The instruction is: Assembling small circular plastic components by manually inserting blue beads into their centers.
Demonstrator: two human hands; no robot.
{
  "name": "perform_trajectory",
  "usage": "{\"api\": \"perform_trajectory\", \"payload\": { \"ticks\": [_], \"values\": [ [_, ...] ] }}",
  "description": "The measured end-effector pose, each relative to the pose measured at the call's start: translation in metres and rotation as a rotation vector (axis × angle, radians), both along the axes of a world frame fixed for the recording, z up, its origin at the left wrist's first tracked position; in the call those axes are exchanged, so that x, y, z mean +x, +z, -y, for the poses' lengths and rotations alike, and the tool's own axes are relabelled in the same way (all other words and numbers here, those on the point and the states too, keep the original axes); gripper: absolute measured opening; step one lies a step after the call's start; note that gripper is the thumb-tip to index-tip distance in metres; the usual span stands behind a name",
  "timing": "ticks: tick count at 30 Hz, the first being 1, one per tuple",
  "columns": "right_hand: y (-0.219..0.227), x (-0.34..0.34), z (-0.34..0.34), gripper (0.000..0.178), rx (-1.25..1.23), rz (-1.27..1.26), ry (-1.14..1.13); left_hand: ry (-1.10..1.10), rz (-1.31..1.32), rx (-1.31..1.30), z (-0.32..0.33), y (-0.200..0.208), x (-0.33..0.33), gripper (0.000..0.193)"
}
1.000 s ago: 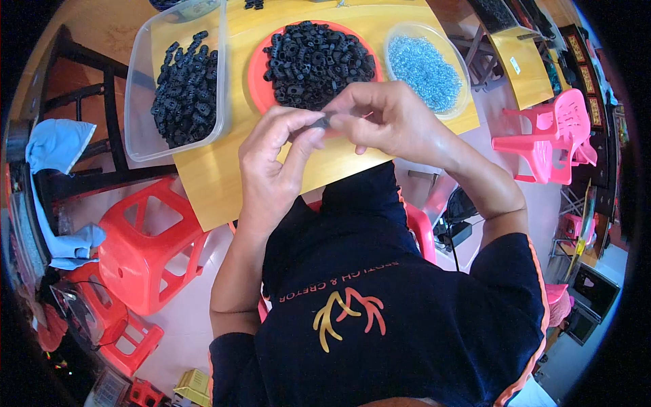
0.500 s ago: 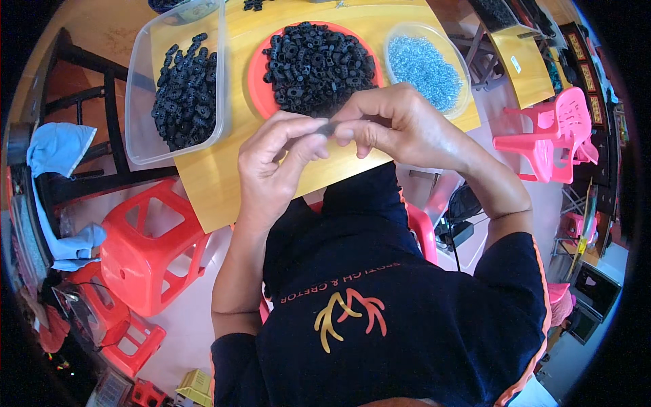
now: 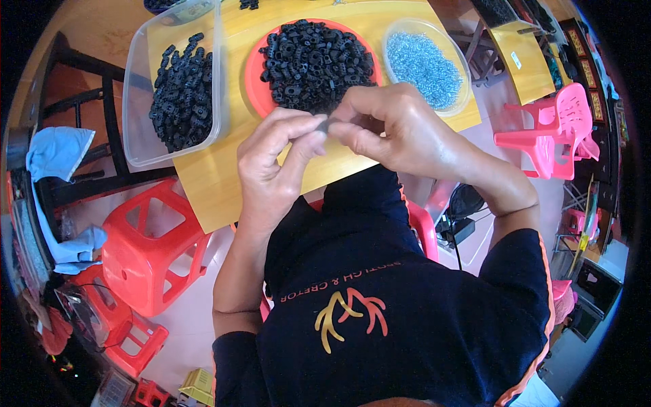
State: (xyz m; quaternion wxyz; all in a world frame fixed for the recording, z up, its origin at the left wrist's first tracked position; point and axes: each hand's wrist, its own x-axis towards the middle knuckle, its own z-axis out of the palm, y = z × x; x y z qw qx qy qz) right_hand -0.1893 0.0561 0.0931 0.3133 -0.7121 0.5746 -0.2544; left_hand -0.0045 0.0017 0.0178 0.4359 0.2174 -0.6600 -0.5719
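Over the near edge of the yellow table [image 3: 210, 193], both hands meet fingertip to fingertip. My left hand [image 3: 271, 159] pinches a small black plastic piece [image 3: 325, 126] between thumb and fingers. From the other side my right hand [image 3: 410, 129] closes its thumb and index finger at the same spot; whatever its tips hold is hidden. Just beyond lies a red plate [image 3: 255, 85] heaped with black plastic parts [image 3: 315, 61], some hollow. Right of it, a clear tub [image 3: 465, 91] holds many tiny shiny bluish pieces [image 3: 420, 68], perhaps springs.
A clear plastic box [image 3: 139, 139] at the left holds a pile of black pieces [image 3: 180, 102]. Red stools [image 3: 152, 244] stand left of the table, and a pink chair [image 3: 542, 142] stands to the right. A blue cloth [image 3: 61, 152] hangs at the far left.
My right hand has turned a little, its thumb and fingers drawing closer to the left fingertips. The left hand keeps its pinch almost in place.
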Motion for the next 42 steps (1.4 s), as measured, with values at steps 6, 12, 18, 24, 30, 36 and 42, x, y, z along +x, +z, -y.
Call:
{"api": "perform_trajectory", "payload": {
  "ticks": [6,12,18,24,30,36,42],
  "values": [
    [-0.005,-0.001,0.005,0.019,0.158,0.315,-0.083,-0.025,-0.031,0.032,0.006,0.001,0.002,0.015],
    [-0.013,0.003,0.004,0.016,0.075,0.609,-0.131,-0.087,-0.132,0.115,0.009,-0.001,0.004,0.015],
    [-0.027,0.002,0.004,0.015,-0.386,0.302,-0.067,-0.12,-0.207,0.182,0.005,-0.003,0.0,0.016],
    [-0.028,0.004,0.004,0.015,-0.486,0.279,-0.071,-0.111,-0.257,0.265,0.002,-0.005,-0.004,0.016],
    [-0.035,0.011,-0.001,0.014,-0.354,0.73,-0.21,-0.077,-0.195,0.282,0.004,-0.007,-0.004,0.015],
    [-0.022,-0.001,-0.003,0.025,-0.043,0.753,-0.149,-0.061,-0.163,0.301,0.004,-0.004,-0.002,0.015],
    [-0.027,-0.004,-0.004,0.021,0.137,0.857,-0.189,-0.078,-0.162,0.377,0.002,-0.001,-0.002,0.016]
  ]
}}
